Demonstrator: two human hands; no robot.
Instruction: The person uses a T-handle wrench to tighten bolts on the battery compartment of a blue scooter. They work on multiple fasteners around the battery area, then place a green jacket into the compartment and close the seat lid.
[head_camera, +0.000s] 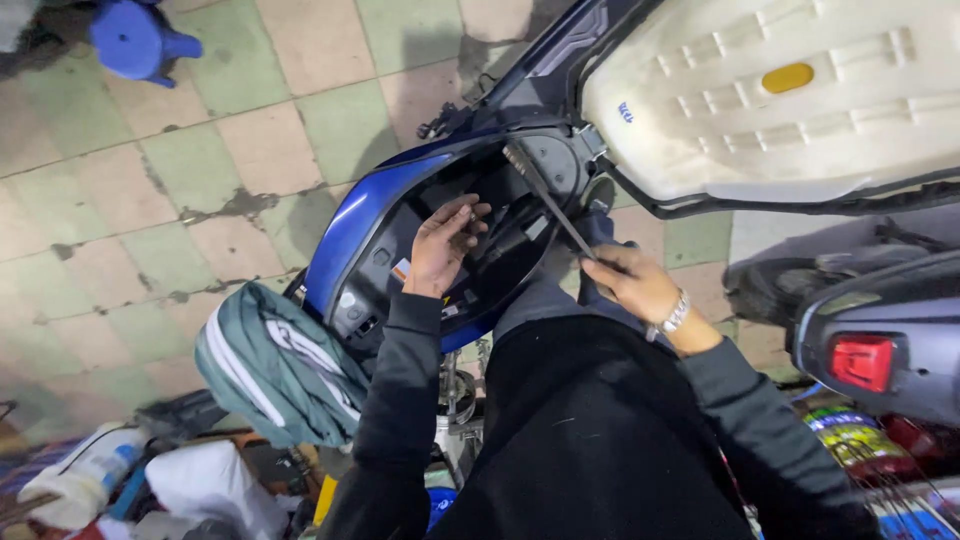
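Hands work inside a blue scooter (352, 222) whose underseat compartment (500, 235) lies open. Nearest, the right hand (632, 283), with a metal bracelet on its wrist, is clamped on the handle of a long screwdriver (546, 198) at the compartment's right edge. The left hand (443, 245) rests inside the compartment, fingers curled; whether it grips anything I cannot tell. Beyond, the raised white seat underside (760, 95) stands tilted up.

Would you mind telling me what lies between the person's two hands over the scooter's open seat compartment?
In the head view, a long screwdriver slants between left hand and right hand, which grips its handle end; beneath lies the dark compartment.
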